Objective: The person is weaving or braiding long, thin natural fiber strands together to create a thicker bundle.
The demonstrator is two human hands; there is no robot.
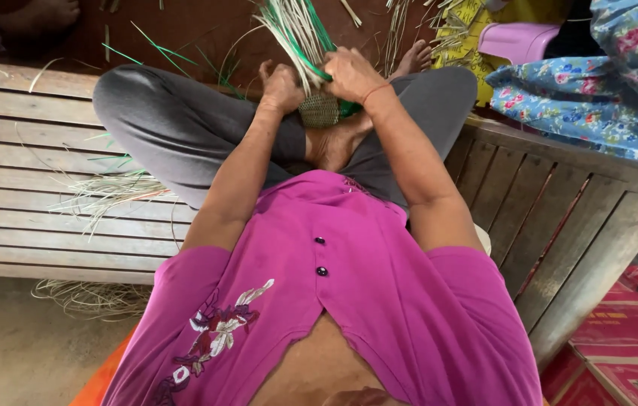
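Fingers of our right hand (350,74) are curled tight around a bundle of pale and green straw strips (298,30), pinching them just above a small woven basket base (320,110). Our left hand (281,86) is closed into a loose fist against the same piece from its nine o'clock side, pressing on the weave; which strand its fingertips hold we cannot tell. The woven piece sits low between both hands and rests against our bare foot (334,143), which seems to serve as a brace so the work does not turn. The loose strips fan up toward twelve o'clock, held clear of the tight part of the weave.

Outward from there, our crossed legs in grey trousers (176,124) lie on a wooden slat bench (25,150). At nine o'clock from the hands a heap of spare pale straw (112,192) lies on the slats within reach, and a few green strips (153,53) lie on the dark floor at ten o'clock. At two o'clock a blue flowered cloth (597,98) is piled beside a pink plastic stool (514,39). At five o'clock, low down, a red patterned mat (619,338) covers the ground.
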